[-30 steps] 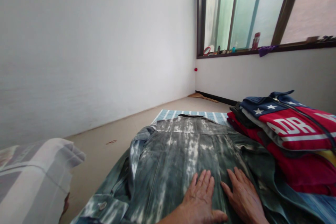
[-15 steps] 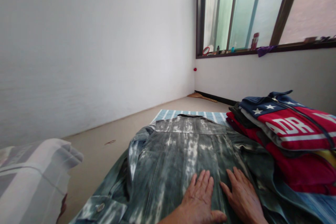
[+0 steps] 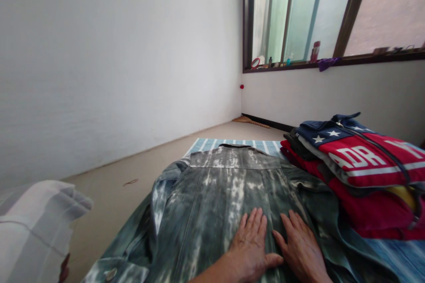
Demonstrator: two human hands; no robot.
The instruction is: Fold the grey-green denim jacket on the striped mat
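Note:
A dark green and white mottled denim jacket [image 3: 212, 203] lies spread out with its back panel up and its collar at the far end. On its lower right half rests my left hand [image 3: 249, 236], palm down with fingers stretched out. Just to the right, my right hand [image 3: 300, 241] presses flat on the same cloth, thumb pointing toward the left one. Neither hand grips the fabric. The left sleeve with a buttoned cuff [image 3: 116, 270] reaches toward the lower left; the right sleeve [image 3: 320, 199] lies beside the folded clothes.
A stack of folded clothes [image 3: 358, 159], a red and navy zip top uppermost, sits at the right on a blue striped sheet [image 3: 398, 256]. A grey and white checked bundle [image 3: 36, 225] is at the left edge. Small items line the windowsill [image 3: 295, 67].
The view has turned slightly right, so everything sits a little further left. Both hands stay flat on the jacket in nearly the same places.

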